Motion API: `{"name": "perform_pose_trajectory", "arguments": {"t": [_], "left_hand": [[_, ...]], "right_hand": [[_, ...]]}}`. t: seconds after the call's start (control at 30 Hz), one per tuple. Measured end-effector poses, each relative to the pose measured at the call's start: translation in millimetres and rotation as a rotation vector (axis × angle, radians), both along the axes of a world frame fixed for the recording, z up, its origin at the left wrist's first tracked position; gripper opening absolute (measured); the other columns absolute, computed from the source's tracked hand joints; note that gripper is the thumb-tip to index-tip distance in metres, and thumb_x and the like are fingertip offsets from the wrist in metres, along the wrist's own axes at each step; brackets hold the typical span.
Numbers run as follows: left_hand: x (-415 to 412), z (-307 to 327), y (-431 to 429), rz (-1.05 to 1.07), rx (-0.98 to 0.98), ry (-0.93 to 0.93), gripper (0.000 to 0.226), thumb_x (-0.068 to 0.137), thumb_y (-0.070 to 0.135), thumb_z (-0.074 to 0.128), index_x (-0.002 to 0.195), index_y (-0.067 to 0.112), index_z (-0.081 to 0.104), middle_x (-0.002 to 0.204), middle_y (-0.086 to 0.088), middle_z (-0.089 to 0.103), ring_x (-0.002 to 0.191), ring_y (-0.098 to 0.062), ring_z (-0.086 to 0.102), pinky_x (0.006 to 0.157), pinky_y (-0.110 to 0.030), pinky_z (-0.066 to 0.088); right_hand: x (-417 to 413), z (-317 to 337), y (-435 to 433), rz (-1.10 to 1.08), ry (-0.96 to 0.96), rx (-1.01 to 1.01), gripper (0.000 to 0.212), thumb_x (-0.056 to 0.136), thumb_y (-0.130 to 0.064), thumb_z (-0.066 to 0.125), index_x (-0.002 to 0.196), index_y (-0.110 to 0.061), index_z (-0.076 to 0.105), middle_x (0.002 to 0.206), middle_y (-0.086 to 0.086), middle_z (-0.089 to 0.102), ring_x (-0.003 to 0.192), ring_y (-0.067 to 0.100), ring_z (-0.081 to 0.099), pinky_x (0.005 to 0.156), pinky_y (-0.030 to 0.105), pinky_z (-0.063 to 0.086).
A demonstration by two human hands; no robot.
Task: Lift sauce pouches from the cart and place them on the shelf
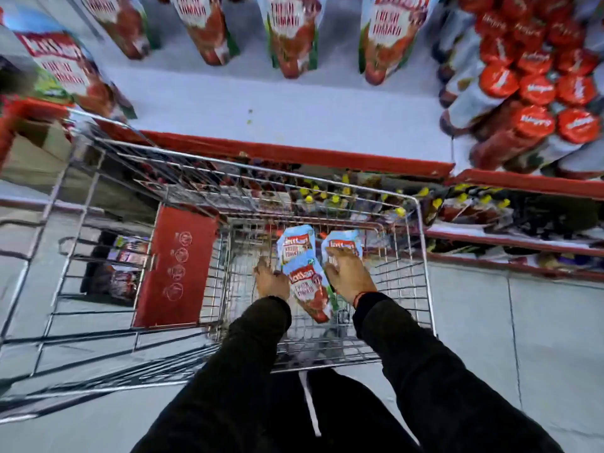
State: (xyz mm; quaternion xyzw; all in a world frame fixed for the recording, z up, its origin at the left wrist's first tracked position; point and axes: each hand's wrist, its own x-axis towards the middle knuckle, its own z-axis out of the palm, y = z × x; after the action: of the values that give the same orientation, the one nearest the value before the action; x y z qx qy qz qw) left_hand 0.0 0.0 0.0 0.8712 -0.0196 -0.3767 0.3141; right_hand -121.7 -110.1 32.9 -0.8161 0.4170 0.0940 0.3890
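Left hand (272,280) flat, right hand (349,275) flat on pouches (310,289) | cart (421,256): 3 pouches

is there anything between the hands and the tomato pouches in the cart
Nothing visible. Both hands are inside the wire cart and already at the pouches: the right hand lies on the right pouch, and the left hand is against the left edge of the front pouch. A third pouch lies behind it.
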Motion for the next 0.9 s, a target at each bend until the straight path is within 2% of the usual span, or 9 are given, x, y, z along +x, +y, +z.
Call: {"name": "perform_pose_trajectory", "arguments": {"t": [0.1,0.17,0.3,0.4,0.5,0.57,0.67,0.8,0.9], "left_hand": [[5.6,-36.4,7.4,-0.099,0.216,0.108,0.055,0.099,0.01,0.046,0.149,-0.002,0.026,0.155,-0.026,0.034,0.143,-0.04,0.036,0.117,-0.043,0.033],[8.6,-53.1,15.6,-0.145,0.232,0.15,0.05,0.099,0.008,0.046,0.146,-0.001,0.034,0.149,-0.022,0.044,0.138,-0.037,0.044,0.112,-0.038,0.037],[13.8,-81.1,16.5,-0.194,0.166,0.202,0.029,0.1,0.012,0.046,0.126,0.004,0.056,0.138,-0.019,0.058,0.117,-0.039,0.056,0.099,-0.039,0.045],[12.6,-90.1,18.2,-0.147,0.156,0.174,0.024,0.096,0.01,0.052,0.115,0.001,0.065,0.125,-0.021,0.066,0.113,-0.037,0.061,0.09,-0.033,0.048],[4.8,-75.8,20.0,-0.108,0.078,0.167,0.017,0.091,0.006,0.06,0.099,-0.004,0.07,0.11,-0.024,0.071,0.105,-0.032,0.065,0.082,-0.019,0.048],[1.1,-64.1,23.3,-0.157,0.03,0.123,0.02,0.091,0.01,0.063,0.102,-0.004,0.072,0.106,-0.023,0.074,0.103,-0.035,0.067,0.087,-0.028,0.05],[3.1,-35.4,25.0,-0.175,-0.054,0.074,0.024,0.093,0.011,0.061,0.11,-0.003,0.07,0.109,-0.02,0.073,0.104,-0.033,0.065,0.085,-0.031,0.047],[19.1,12.7,27.1,-0.209,-0.202,-0.01,0.022,0.095,0.011,0.059,0.11,-0.001,0.069,0.099,-0.011,0.071,0.09,-0.023,0.063,0.067,-0.01,0.045],[39.2,51.1,29.9,-0.24,-0.323,-0.095,0.02,0.095,0.012,0.059,0.106,0.0,0.071,0.097,-0.011,0.073,0.089,-0.023,0.065,0.074,-0.025,0.05]], "right_hand": [[8.8,-33.7,1.3,-0.044,0.029,0.07,0.039,0.099,-0.021,0.047,0.138,-0.013,0.051,0.132,0.014,0.06,0.114,0.035,0.061,0.093,0.033,0.049],[14.3,-45.8,4.5,-0.073,0.07,0.13,0.04,0.099,-0.012,0.047,0.138,-0.009,0.051,0.134,0.013,0.06,0.113,0.032,0.062,0.088,0.026,0.045],[18.1,-67.0,6.0,-0.134,0.036,0.198,0.042,0.097,-0.008,0.051,0.139,-0.007,0.051,0.138,0.014,0.06,0.122,0.03,0.06,0.103,0.033,0.046],[10.5,-72.9,6.1,-0.213,0.023,0.228,0.035,0.094,-0.01,0.059,0.129,-0.011,0.059,0.126,0.013,0.069,0.113,0.03,0.066,0.101,0.042,0.052],[-4.2,-73.4,4.5,-0.293,0.03,0.222,0.015,0.091,-0.014,0.066,0.104,-0.01,0.071,0.109,0.011,0.075,0.1,0.027,0.07,0.096,0.043,0.055],[-13.2,-65.7,6.3,-0.328,0.002,0.225,0.007,0.09,-0.013,0.067,0.094,-0.009,0.071,0.103,0.011,0.077,0.096,0.026,0.072,0.095,0.044,0.056],[-17.7,-38.3,13.1,-0.358,-0.047,0.209,0.008,0.09,-0.011,0.067,0.093,-0.005,0.07,0.099,0.012,0.077,0.085,0.017,0.072,0.092,0.038,0.058],[-7.9,1.7,17.9,-0.416,-0.14,0.114,0.009,0.089,-0.018,0.069,0.092,-0.01,0.073,0.093,0.006,0.078,0.081,0.015,0.072,0.087,0.039,0.06],[8.4,40.9,17.1,-0.443,-0.174,0.051,0.019,0.088,-0.028,0.07,0.1,-0.013,0.074,0.099,0.003,0.077,0.087,0.017,0.071,0.088,0.038,0.059]]}}
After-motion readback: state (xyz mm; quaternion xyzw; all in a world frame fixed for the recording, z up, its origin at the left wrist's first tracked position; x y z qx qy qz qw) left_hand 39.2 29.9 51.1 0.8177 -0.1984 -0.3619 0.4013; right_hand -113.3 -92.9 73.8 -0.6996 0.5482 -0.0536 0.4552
